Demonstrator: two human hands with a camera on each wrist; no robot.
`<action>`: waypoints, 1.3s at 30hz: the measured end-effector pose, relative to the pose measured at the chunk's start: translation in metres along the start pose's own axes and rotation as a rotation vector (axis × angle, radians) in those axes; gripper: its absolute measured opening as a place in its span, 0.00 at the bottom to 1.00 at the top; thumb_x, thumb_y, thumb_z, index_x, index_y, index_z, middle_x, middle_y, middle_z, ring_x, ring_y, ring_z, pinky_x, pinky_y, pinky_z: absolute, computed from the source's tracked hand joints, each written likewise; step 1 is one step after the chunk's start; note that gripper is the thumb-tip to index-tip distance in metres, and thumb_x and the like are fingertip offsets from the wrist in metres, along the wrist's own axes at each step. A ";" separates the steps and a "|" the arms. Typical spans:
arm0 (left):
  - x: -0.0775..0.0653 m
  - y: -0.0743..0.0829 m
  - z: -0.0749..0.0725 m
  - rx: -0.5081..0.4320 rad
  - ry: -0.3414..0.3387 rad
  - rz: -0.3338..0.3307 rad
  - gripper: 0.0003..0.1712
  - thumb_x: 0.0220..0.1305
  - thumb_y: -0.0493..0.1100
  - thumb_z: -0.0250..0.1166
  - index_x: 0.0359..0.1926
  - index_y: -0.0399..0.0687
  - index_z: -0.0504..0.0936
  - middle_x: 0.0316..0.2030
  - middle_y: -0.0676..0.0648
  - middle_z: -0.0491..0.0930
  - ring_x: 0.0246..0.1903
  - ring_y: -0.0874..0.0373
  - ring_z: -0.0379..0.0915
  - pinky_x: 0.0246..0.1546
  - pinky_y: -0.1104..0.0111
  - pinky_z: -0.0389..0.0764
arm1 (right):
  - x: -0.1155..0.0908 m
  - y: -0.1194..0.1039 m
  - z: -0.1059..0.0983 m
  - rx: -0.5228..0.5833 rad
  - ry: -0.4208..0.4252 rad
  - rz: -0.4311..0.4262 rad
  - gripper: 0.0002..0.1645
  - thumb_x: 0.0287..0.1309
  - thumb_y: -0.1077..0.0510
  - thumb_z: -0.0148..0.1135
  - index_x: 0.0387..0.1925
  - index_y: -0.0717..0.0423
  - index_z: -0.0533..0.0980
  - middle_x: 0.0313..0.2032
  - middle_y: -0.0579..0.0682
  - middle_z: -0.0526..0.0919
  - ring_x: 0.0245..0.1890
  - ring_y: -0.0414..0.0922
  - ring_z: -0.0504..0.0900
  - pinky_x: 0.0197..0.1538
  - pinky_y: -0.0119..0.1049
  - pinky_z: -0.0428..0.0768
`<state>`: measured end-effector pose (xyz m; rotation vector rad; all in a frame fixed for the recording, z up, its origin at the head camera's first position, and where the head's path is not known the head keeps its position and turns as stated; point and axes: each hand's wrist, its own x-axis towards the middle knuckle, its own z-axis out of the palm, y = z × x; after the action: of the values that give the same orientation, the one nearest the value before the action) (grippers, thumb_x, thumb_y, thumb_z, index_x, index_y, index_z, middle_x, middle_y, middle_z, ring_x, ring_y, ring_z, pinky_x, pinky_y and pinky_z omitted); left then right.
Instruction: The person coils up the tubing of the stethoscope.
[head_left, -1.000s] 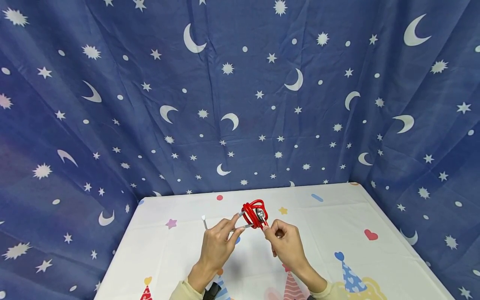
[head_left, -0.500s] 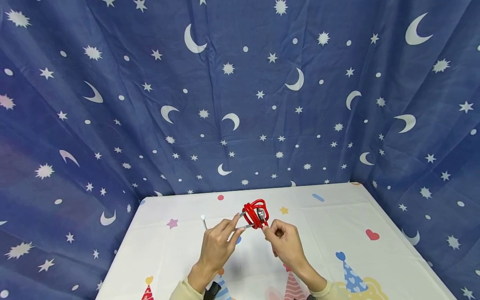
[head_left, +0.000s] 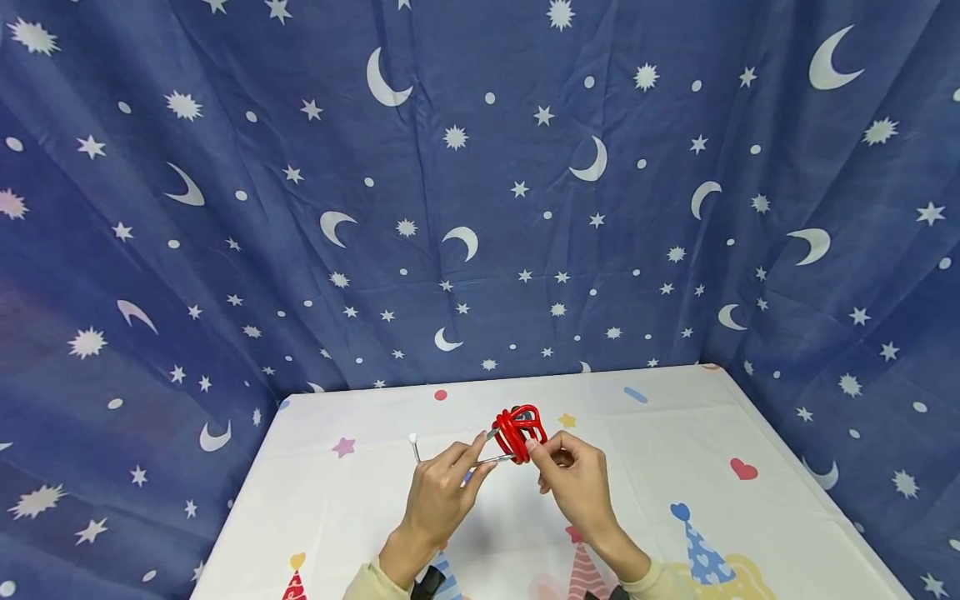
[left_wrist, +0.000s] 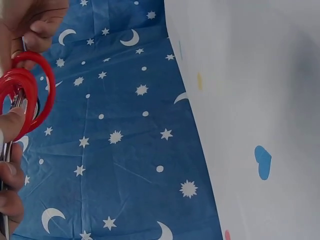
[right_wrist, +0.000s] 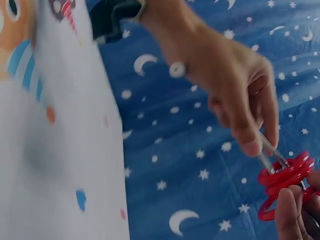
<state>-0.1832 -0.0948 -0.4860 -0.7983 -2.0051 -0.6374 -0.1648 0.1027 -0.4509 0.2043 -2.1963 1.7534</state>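
Note:
A stethoscope (head_left: 513,437) with red tubing wound into a compact coil is held above the table. My left hand (head_left: 438,493) grips its metal ear tubes between thumb and fingers, and a white ear tip (head_left: 412,438) pokes out on the left. At the coil's right end, my right hand (head_left: 583,483) pinches the red tubing with thumb and forefinger. The chest piece is mostly hidden by the loops. In the left wrist view, red loops (left_wrist: 46,90) stand between both hands. The right wrist view shows the metal tubes (right_wrist: 266,161) running into the coil (right_wrist: 290,175).
Beneath the hands is a table (head_left: 360,500) with a white cloth printed with party hats, hearts and stars. A blue curtain (head_left: 480,208) with moons and stars hangs behind it and along both sides.
Both hands and the coiled stethoscope have shifted slightly right. The silver chest piece, plain at the coil's right side before, is now mostly hidden behind the loops, and the right fingers sit higher on the tubing.

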 end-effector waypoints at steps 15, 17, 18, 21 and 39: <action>-0.005 0.000 0.001 0.066 -0.108 -0.014 0.23 0.50 0.44 0.76 0.48 0.41 0.86 0.27 0.54 0.82 0.18 0.69 0.71 0.19 0.81 0.71 | 0.014 0.034 0.003 -0.091 0.073 -0.107 0.20 0.49 0.61 0.75 0.32 0.60 0.69 0.15 0.47 0.77 0.08 0.33 0.74 0.15 0.28 0.76; -0.006 -0.001 0.003 0.059 -0.114 -0.023 0.23 0.49 0.44 0.77 0.48 0.42 0.86 0.26 0.54 0.83 0.18 0.69 0.71 0.19 0.81 0.71 | 0.016 0.036 0.004 -0.150 0.071 -0.136 0.19 0.50 0.60 0.75 0.34 0.58 0.71 0.15 0.45 0.74 0.10 0.32 0.71 0.16 0.27 0.74; -0.006 -0.002 0.003 0.050 -0.116 -0.031 0.23 0.49 0.44 0.77 0.48 0.42 0.86 0.26 0.55 0.82 0.18 0.70 0.71 0.19 0.81 0.71 | 0.017 0.037 0.003 -0.178 0.066 -0.141 0.17 0.51 0.59 0.75 0.35 0.56 0.73 0.17 0.44 0.74 0.12 0.32 0.71 0.17 0.27 0.73; -0.007 -0.003 0.006 0.018 -0.122 -0.066 0.23 0.50 0.44 0.77 0.47 0.42 0.86 0.25 0.55 0.82 0.18 0.70 0.71 0.19 0.82 0.70 | 0.019 0.041 0.002 -0.189 0.005 -0.119 0.14 0.54 0.55 0.73 0.39 0.53 0.77 0.25 0.45 0.78 0.18 0.35 0.74 0.20 0.29 0.74; -0.009 -0.019 0.016 -0.189 -0.285 -0.322 0.20 0.53 0.45 0.75 0.47 0.45 0.86 0.23 0.60 0.77 0.23 0.71 0.67 0.24 0.82 0.69 | 0.033 0.056 -0.006 0.176 -0.222 0.230 0.26 0.60 0.55 0.68 0.58 0.54 0.74 0.46 0.60 0.80 0.38 0.46 0.86 0.40 0.35 0.85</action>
<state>-0.2018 -0.0989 -0.5048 -0.7122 -2.3873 -0.9525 -0.2118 0.1250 -0.4904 0.2018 -2.2935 2.1458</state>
